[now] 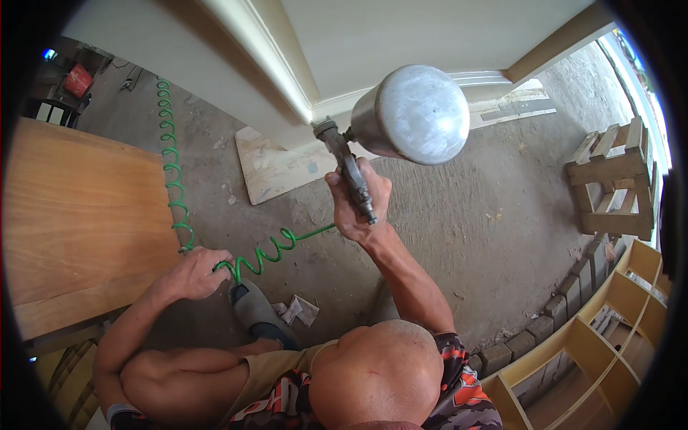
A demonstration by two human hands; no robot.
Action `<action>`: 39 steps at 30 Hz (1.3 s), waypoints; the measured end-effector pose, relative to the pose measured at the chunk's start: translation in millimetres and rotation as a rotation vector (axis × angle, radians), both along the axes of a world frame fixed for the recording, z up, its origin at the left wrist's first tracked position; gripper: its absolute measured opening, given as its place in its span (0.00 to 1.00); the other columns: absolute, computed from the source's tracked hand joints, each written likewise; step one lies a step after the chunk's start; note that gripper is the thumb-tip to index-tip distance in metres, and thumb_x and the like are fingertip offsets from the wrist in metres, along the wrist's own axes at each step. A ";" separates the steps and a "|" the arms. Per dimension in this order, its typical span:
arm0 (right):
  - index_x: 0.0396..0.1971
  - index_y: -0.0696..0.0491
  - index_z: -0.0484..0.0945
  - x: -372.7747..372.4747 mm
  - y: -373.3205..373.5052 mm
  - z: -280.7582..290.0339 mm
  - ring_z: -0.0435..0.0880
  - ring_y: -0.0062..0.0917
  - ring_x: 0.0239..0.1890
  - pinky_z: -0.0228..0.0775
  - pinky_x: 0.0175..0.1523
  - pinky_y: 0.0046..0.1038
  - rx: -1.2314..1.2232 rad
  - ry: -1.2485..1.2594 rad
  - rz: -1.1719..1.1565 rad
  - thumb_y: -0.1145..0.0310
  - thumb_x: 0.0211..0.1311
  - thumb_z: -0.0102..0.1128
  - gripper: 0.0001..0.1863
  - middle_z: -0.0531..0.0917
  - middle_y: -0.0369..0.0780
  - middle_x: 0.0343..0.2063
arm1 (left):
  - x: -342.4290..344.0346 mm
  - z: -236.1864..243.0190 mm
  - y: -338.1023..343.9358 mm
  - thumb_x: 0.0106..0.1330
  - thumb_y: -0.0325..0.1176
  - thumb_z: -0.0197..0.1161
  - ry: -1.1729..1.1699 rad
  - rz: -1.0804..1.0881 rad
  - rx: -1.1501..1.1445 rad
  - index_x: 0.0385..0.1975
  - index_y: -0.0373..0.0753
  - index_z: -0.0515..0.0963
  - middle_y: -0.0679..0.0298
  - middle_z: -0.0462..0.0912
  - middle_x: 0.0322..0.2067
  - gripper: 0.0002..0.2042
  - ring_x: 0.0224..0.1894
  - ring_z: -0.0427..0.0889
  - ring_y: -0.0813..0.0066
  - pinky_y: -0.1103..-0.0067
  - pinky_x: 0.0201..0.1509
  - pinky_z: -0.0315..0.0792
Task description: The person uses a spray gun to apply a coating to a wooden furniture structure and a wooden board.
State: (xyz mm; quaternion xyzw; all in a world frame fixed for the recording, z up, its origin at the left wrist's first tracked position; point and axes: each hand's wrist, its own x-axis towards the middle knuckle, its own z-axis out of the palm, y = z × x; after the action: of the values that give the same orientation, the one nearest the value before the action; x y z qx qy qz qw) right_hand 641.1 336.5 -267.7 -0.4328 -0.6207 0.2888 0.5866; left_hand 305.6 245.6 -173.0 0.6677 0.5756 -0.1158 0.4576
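Observation:
My right hand point(364, 208) is wrapped round the handle of a spray gun point(350, 168), in front of a white panelled piece point(387, 43). A round silver paint cup point(424, 115) is fixed to the gun's right side. The gun's nozzle end is close to the moulded corner of that piece; I cannot tell whether any spray comes out. To the lower left, my left hand point(197, 274) is closed on a green coiled air hose point(269, 254). One end of the hose runs to my right hand, the other off to the far left.
On the left stands a brown wooden panel point(86, 222). A paint-stained board point(276, 172) lies under the white piece. At right are a wooden crate point(613, 179), a row of bricks point(555, 309) and a yellowish wooden frame point(573, 351). Crumpled paper point(301, 309) lies by my shoe point(258, 312).

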 end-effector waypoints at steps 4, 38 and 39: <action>0.39 0.55 0.77 -13.2 -10.1 4.7 0.81 0.37 0.18 0.74 0.28 0.36 0.004 -0.035 0.096 0.73 0.68 0.77 0.13 0.80 0.43 0.19 | -13.7 -1.1 -9.3 0.69 0.36 0.61 0.043 0.013 0.007 0.47 0.31 0.85 0.38 0.86 0.36 0.16 0.42 0.86 0.35 0.55 0.48 0.78; 0.33 0.56 0.78 48.8 24.8 36.2 0.75 0.29 0.16 0.69 0.25 0.35 -0.149 0.089 0.171 0.72 0.72 0.75 0.12 0.76 0.41 0.15 | 23.5 -1.6 12.3 0.69 0.33 0.59 0.045 -0.060 -0.010 0.51 0.28 0.84 0.46 0.92 0.40 0.18 0.45 0.92 0.46 0.61 0.52 0.83; 0.33 0.56 0.78 53.8 28.0 38.6 0.75 0.29 0.16 0.69 0.25 0.35 -0.150 0.095 0.174 0.72 0.72 0.75 0.12 0.76 0.41 0.15 | 27.8 0.5 12.8 0.69 0.33 0.58 0.027 -0.041 -0.018 0.51 0.28 0.84 0.46 0.92 0.40 0.18 0.45 0.92 0.46 0.62 0.52 0.83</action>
State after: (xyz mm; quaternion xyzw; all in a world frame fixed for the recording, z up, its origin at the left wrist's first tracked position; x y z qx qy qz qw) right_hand 694.9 364.4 -229.1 -0.4059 -0.6040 0.4043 0.5541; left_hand 333.4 258.4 -172.5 0.6735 0.5670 -0.1394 0.4534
